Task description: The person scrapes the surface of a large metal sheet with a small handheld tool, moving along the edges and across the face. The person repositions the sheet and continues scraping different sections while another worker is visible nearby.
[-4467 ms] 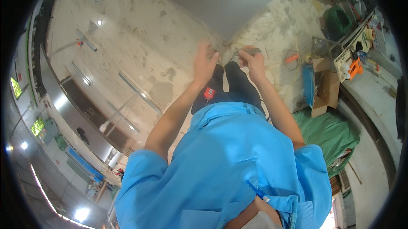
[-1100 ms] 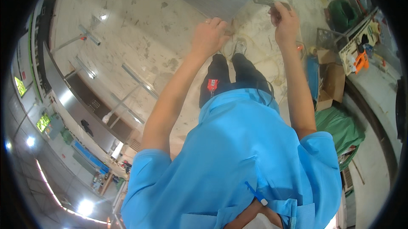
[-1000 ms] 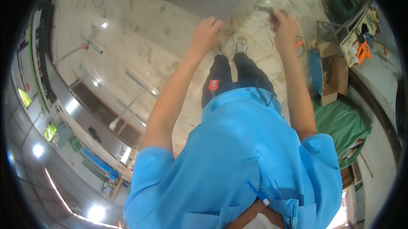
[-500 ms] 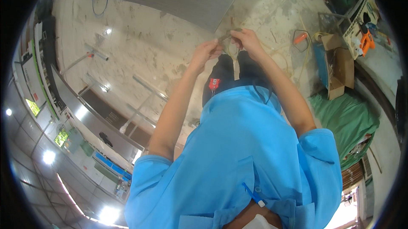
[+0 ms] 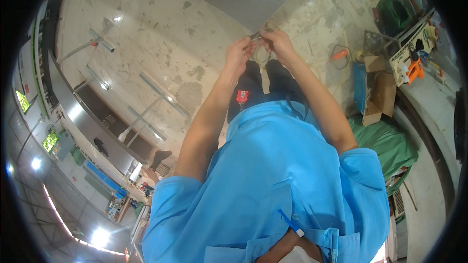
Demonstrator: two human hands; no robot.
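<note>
Hands, left (image 5: 238, 54) and right (image 5: 277, 43), together pinch a small metal piece (image 5: 257, 35).

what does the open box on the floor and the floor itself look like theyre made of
The open box looks like plain brown corrugated cardboard: matt, with folded flaps standing up. The floor seems to be polished stone or terrazzo-like tile, pale and speckled with darker patches; its gloss shows in the mirrored lamp glare, though bare sealed concrete is possible.

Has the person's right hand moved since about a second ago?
Yes. The right hand came in toward the left hand, away from the brown cardboard box.
</note>
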